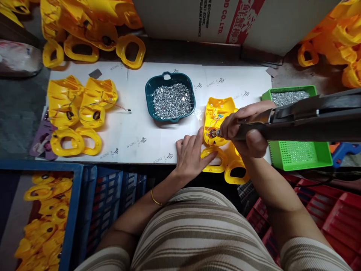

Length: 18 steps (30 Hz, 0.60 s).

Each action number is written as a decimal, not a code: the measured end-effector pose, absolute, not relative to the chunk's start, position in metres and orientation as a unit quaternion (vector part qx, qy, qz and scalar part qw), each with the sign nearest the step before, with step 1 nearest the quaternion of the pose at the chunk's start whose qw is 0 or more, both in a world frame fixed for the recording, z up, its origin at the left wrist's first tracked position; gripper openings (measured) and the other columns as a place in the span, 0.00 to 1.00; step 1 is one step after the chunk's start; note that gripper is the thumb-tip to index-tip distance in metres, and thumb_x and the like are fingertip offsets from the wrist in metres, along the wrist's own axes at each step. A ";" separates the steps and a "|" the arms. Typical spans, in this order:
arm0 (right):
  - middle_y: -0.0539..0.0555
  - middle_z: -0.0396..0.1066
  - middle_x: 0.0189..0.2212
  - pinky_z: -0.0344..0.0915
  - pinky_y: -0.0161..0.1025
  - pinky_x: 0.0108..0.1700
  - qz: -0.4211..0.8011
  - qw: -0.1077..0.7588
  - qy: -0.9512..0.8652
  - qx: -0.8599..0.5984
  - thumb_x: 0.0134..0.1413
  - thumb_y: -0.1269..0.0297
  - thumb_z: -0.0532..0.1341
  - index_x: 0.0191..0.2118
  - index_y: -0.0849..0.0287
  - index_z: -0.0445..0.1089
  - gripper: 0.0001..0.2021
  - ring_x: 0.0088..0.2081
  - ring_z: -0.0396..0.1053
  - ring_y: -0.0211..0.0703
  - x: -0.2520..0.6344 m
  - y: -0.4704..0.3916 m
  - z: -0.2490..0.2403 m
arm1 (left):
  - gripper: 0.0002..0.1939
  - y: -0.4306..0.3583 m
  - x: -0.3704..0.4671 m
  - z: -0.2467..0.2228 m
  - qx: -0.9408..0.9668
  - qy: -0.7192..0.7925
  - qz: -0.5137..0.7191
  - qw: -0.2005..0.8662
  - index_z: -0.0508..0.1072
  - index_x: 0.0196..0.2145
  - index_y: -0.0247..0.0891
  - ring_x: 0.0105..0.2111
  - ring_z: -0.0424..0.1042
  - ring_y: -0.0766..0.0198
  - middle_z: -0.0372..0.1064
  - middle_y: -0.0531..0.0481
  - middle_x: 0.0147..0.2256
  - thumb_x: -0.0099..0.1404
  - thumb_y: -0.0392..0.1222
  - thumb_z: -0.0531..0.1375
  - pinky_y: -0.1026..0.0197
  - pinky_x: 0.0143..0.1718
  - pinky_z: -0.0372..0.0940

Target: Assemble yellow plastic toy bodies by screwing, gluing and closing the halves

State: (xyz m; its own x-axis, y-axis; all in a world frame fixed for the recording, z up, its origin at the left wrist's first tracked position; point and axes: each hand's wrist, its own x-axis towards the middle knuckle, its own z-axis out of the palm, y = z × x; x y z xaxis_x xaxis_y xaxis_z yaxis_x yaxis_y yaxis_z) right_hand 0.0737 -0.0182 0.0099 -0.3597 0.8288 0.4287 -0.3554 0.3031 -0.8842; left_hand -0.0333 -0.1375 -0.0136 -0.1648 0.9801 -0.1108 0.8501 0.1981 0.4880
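My right hand [248,128] is wrapped round a black electric screwdriver [293,126] held nearly level. Its bit tip meets a yellow plastic shell [210,109] at the round part near the shell's lower end. Inside that shell are thin wires and a small green board. My left hand [190,154] has its fingers stretched and thumb spread, palm down. The index fingertip is by the shell's left edge, while the thumb lies over the yellow ring-shaped handle [221,165]. Whether the fingertip presses on the shell, I cannot tell.
A dark green basin [146,94] of small metal screws stands mid-table. Wired yellow shells [66,98] lie at left. Green baskets [321,154] are on the right, a blue crate [76,210] at lower left, red crates [338,222] at lower right. A large carton [180,22] stands behind.
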 end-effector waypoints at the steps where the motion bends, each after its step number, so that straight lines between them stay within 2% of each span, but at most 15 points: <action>1: 0.42 0.54 0.11 0.59 0.45 0.18 0.560 0.530 -0.607 -0.192 0.44 0.39 0.61 0.36 0.45 0.63 0.19 0.13 0.56 0.44 0.073 -0.018 0.009 | 0.43 -0.137 -0.033 -0.013 0.613 0.746 0.158 0.208 0.53 0.65 0.34 0.45 0.63 0.52 0.71 0.45 0.44 0.62 0.63 0.58 0.51 0.46 0.51; 4: 0.41 0.52 0.11 0.58 0.44 0.17 0.574 0.513 -0.611 -0.185 0.43 0.39 0.61 0.35 0.46 0.63 0.19 0.12 0.54 0.42 0.072 -0.018 0.008 | 0.42 -0.136 -0.033 -0.010 0.610 0.742 0.159 0.230 0.51 0.65 0.34 0.44 0.64 0.53 0.73 0.46 0.42 0.63 0.61 0.58 0.51 0.45 0.50; 11: 0.42 0.54 0.12 0.63 0.45 0.21 0.579 0.497 -0.615 -0.201 0.44 0.37 0.60 0.36 0.45 0.63 0.20 0.15 0.58 0.44 0.074 -0.020 0.006 | 0.39 -0.133 -0.035 -0.009 0.603 0.740 0.160 0.251 0.52 0.65 0.33 0.39 0.68 0.56 0.75 0.51 0.33 0.65 0.56 0.59 0.52 0.44 0.49; 16: 0.42 0.57 0.15 0.60 0.39 0.16 0.577 0.514 -0.626 -0.106 0.53 0.53 0.60 0.39 0.46 0.66 0.09 0.14 0.59 0.39 0.071 -0.016 0.012 | 0.35 -0.133 -0.038 -0.012 0.614 0.732 0.170 0.243 0.52 0.65 0.36 0.38 0.70 0.58 0.74 0.52 0.32 0.67 0.53 0.57 0.54 0.42 0.50; 18: 0.43 0.59 0.17 0.60 0.37 0.16 0.584 0.505 -0.633 -0.058 0.53 0.56 0.59 0.37 0.47 0.65 0.06 0.15 0.59 0.37 0.070 -0.013 0.013 | 0.33 -0.133 -0.038 -0.012 0.618 0.727 0.178 0.242 0.52 0.65 0.36 0.37 0.70 0.58 0.73 0.53 0.31 0.68 0.52 0.56 0.55 0.42 0.50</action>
